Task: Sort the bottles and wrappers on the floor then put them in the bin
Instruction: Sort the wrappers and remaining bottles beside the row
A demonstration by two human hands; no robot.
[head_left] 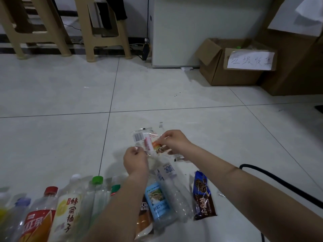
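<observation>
Both hands hold a clear plastic wrapper (146, 139) with a barcode and red print just above the floor. My left hand (135, 161) pinches its near left corner, and my right hand (172, 140) pinches its right edge by an orange patch. Several empty bottles lie in a row at the bottom left, among them a red-capped one (41, 217), a white one (67, 212) and a green-capped clear one (95, 191). A blue-labelled bottle (158, 201) and a clear bottle (172, 186) lie under my forearms. A dark blue-brown wrapper (203, 196) lies to their right.
An open cardboard box (232, 74) with a handwritten paper label stands at the back right beside a taller box (293, 67). Beige plastic stools (103, 41) stand at the back left. A black cable (279, 184) crosses the tiled floor at the right.
</observation>
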